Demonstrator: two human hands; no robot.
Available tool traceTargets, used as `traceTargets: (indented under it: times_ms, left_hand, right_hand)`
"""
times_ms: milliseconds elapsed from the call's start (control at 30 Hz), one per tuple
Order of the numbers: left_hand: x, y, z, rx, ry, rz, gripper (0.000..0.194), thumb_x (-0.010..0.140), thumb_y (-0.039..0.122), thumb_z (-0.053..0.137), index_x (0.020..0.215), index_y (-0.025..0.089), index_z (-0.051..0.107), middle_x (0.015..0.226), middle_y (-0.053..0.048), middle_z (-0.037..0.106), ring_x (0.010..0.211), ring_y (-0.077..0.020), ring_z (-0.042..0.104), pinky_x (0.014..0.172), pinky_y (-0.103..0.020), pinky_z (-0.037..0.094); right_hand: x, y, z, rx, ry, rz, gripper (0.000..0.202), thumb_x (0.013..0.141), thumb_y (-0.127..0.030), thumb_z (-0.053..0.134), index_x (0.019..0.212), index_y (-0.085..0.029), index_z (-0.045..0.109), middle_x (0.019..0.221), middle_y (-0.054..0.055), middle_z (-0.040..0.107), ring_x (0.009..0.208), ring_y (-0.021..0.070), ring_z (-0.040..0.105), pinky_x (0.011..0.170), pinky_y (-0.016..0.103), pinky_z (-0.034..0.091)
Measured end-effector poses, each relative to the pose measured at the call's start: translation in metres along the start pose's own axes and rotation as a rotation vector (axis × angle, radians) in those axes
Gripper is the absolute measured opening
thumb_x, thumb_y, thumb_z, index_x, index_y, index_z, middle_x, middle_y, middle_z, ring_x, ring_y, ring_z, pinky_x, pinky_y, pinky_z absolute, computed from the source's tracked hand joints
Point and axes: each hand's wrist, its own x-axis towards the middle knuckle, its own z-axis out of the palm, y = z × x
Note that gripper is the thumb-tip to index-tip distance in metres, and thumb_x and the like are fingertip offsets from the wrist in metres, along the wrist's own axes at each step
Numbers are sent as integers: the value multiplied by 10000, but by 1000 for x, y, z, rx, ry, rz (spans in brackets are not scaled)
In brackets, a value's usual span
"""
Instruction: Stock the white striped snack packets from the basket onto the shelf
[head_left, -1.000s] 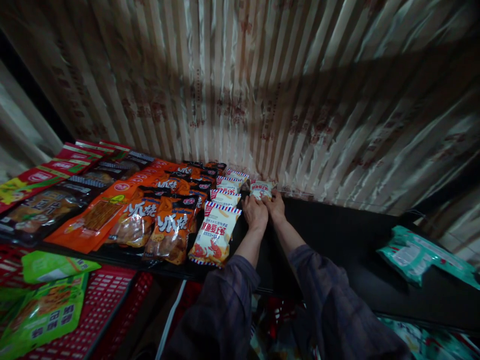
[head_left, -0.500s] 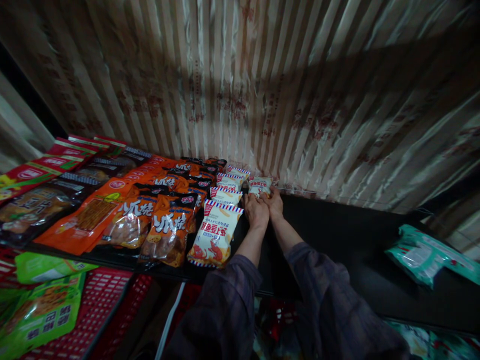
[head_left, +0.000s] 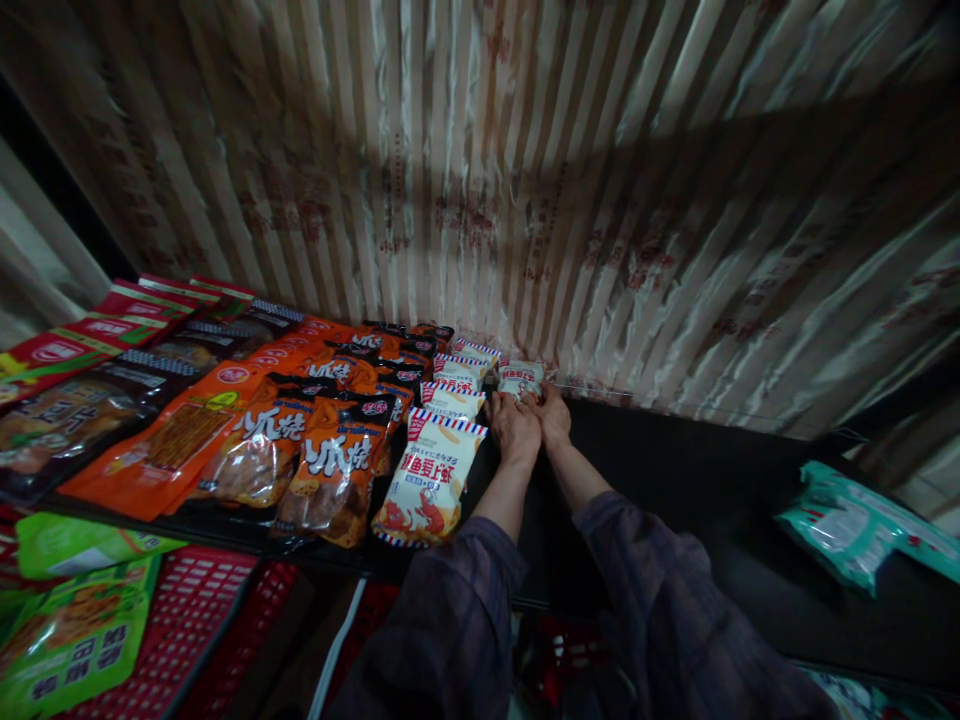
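Note:
A small white and yellow snack bag [head_left: 520, 378] lies at the back of the black shelf [head_left: 645, 480], up against the striped sheet. My left hand [head_left: 514, 428] is closed on its near left edge, and my right hand [head_left: 553, 415] grips the near right edge; the fingertips are partly hidden. Just left of my hands runs a row of matching white snack bags [head_left: 433, 478], overlapping from front to back. Beside that row lie orange and black snack packs [head_left: 334, 470] in two columns.
Farther left are orange stick-snack packs [head_left: 176, 440], dark packs [head_left: 82, 410] and red packs [head_left: 56, 350]. Teal packs [head_left: 847, 530] lie at the right. Below the shelf's front edge, a red basket [head_left: 187, 620] holds green pouches [head_left: 82, 635]. A striped sheet [head_left: 480, 150] hangs behind.
The view has tilted slightly, so the shelf and packs sit a little lower in the picture. Both hands stay at the same snack bag, with hardly any movement.

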Motion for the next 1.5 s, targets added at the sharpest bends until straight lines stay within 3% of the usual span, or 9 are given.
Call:
traceTargets:
  times_ms: [667,1067,1300,1500]
  left_hand:
    - [8,-1,3,-60,-60,-6,463,937,221,376,1340,110,574,1534,-127,430,1482,-228,281,1226,-353,199]
    - [0,0,-1,-69,-53,2,463,936,225,366,1336,132,581,1533,-133,428,1485,-252,273,1222,-412,207]
    - [-21,10,-17,-101,-88,-5,463,929,190,365,1324,68,573,1534,-171,418,1478,-238,292,1226,-368,186]
    - [-51,20,-44,-174,-161,7,378,930,168,389,1192,191,660,1339,-97,642,1303,-212,545,1117,-343,387]
  right_hand:
    - [-4,-9,-3,-115,-51,12,474,898,-444,575,1319,-229,544,1164,138,691,1104,292,649,903,407,508]
    - [-5,-3,-6,-97,-46,-34,482,877,-399,605,1309,-196,541,1151,148,697,1071,287,669,928,404,497]
    - [-19,-6,-26,-49,-26,-56,458,864,-298,603,1303,-174,555,1218,135,688,1144,269,648,996,385,474]
    - [-50,-11,-51,43,-34,-82,419,851,-224,575,1264,-155,586,1238,139,682,1156,256,641,1016,398,468]
